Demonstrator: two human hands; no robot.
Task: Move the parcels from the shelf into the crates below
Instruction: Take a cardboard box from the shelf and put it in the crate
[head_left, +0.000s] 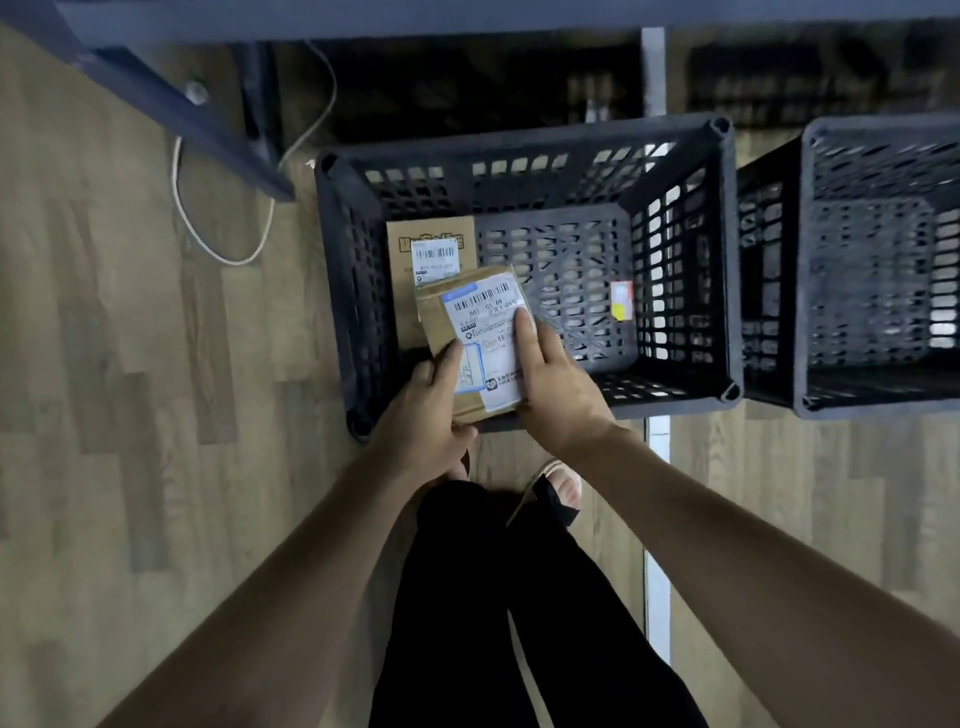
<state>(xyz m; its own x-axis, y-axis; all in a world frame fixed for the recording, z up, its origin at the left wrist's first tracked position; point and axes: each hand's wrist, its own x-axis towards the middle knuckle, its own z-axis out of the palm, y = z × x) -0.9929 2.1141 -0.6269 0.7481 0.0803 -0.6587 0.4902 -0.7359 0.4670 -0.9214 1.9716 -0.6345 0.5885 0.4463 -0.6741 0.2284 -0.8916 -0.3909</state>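
Head view, with the near dark crate (524, 150) taken as the landmark throughout: both hands hold one small brown parcel (470, 332) over the crate's near-left corner; the left hand (423, 402) grips the parcel's left and near edge, thumb curled up onto its top face beside the white shipping label (485, 338), the other fingers hidden beneath; the right hand (553, 379) clasps the parcel's right edge, thumb lying along the label, the remaining fingers wrapped under and out of sight; so each hand is closed round the parcel. The parcel is tilted a little and sits above the crate's rim at the near side, its far end overlapping a second, flat brown parcel (431, 244) that lies on the crate's floor against the left wall, barcode label up. Against the inner face of the crate's right wall shows a small red and yellow tag (621, 301); whether it hangs on the wall or lies on the floor cannot be told. Just right of the crate stands a second dark crate (878, 135), their walls close but whether touching is unclear. Left of the crate a pale cable (208, 244) loops over the wooden floor (104, 364); beyond the crate runs the grey frame of the shelf (171, 109). On the near side of the crate are the person's black trousers (483, 597) and a sandalled foot (558, 488).
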